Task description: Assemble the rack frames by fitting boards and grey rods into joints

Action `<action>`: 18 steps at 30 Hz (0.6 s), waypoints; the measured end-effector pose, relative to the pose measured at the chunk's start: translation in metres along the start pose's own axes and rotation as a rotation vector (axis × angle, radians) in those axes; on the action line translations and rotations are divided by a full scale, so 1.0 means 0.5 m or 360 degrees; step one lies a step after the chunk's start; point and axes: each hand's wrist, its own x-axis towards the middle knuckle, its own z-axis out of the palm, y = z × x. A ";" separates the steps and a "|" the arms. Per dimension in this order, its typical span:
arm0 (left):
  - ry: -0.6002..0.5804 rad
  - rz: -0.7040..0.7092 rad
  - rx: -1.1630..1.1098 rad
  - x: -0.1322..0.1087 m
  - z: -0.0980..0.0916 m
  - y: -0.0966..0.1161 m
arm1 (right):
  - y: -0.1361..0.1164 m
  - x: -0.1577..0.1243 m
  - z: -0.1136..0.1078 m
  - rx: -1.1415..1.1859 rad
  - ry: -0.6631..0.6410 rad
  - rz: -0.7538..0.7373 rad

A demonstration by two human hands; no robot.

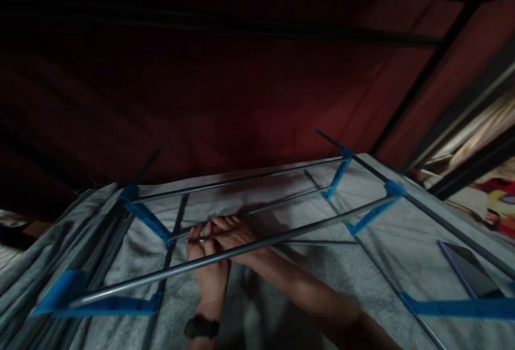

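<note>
I hold the rod (183, 233) in the left hand (206, 248) and right hand (235, 236), fingers curled closed, apparently to steady it.

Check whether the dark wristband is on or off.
On: the dark wristband wraps around the wrist just below the left hand.

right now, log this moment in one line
left hand: at thin rod; right hand: beside left, same rod; phone: on grey cloth

a dark watch (201, 327) on me, forearms (306, 285) bare
its black strap (212, 329) circles my left wrist (208, 311), the case (190, 328) bulging at the outer side; shadow darkens my right arm (346, 318) toward the elbow.
</note>
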 end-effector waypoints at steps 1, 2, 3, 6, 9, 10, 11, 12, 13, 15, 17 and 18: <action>-0.0032 0.0095 0.0015 0.007 0.017 0.008 | 0.019 -0.039 0.004 0.0016 0.0026 0.0117; -0.0073 0.0194 0.0033 0.016 0.035 0.016 | 0.041 -0.082 0.009 0.0025 0.0096 0.0280; -0.0136 0.0296 0.0051 0.024 0.054 0.025 | 0.068 -0.125 0.013 0.0040 0.0201 0.0434; -0.0345 0.0594 0.0089 0.050 0.112 0.063 | 0.176 -0.247 0.002 0.0239 0.0810 0.1023; -0.0485 0.0722 0.0114 0.072 0.162 0.110 | 0.307 -0.325 -0.052 0.0529 0.1652 0.1642; -0.0553 0.0743 0.0121 0.078 0.176 0.124 | 0.351 -0.338 -0.076 0.0516 0.1765 0.1737; -0.0645 0.0753 0.0134 0.084 0.190 0.138 | 0.393 -0.345 -0.098 0.0513 0.1843 0.1787; -0.0750 0.0755 0.0152 0.090 0.201 0.149 | 0.432 -0.346 -0.119 0.0558 0.1995 0.1821; -0.0853 0.0756 0.0172 0.096 0.211 0.158 | 0.468 -0.342 -0.136 0.0659 0.2072 0.1796; -0.1051 0.0753 0.0217 0.107 0.225 0.169 | 0.525 -0.325 -0.156 0.0935 0.2056 0.1632; -0.1219 0.0770 0.0244 0.116 0.231 0.172 | 0.564 -0.305 -0.160 0.1112 0.1947 0.1512; -0.1281 0.0780 0.0250 0.120 0.231 0.171 | 0.577 -0.297 -0.157 0.1130 0.1900 0.1475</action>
